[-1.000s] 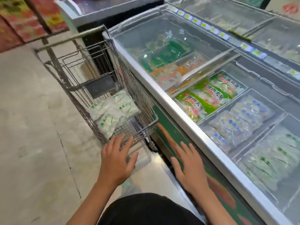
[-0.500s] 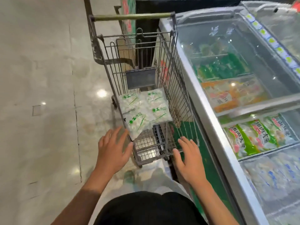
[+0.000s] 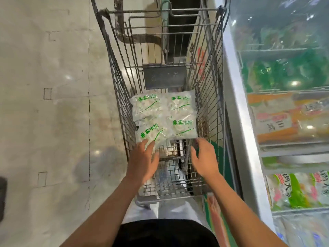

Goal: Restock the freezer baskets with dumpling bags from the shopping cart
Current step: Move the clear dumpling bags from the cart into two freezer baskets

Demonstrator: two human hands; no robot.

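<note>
Shopping cart [image 3: 165, 72] fills centre frame, parked flush beside the freezer [image 3: 236, 111] that runs down the right edge; judged: kept close so bags transfer with a short reach. Dumpling bags [image 3: 164, 118] lie flat on the cart floor at mid-frame, four visible in a two-by-two block, green print up, overlapping slightly. Flat stacking likely keeps them from sliding through the wire.

Left hand [image 3: 144, 161]: reaches in over the near cart rim, palm down, fingers straight and spread, fingertips at or just touching the near edge of the lower-left bag. Nothing gripped.

Right hand [image 3: 204, 157]: also inside the cart, palm turned inward toward the left hand, fingers relaxed and slightly bent, tips just short of the lower-right bag. Empty.

Both forearms extend from lower frame, roughly parallel, hands apart. Judged step: approach to a two-handed pick-up; no bag lifted yet.

Freezer contents at right: green, orange and white packs behind glass, blurred.
</note>
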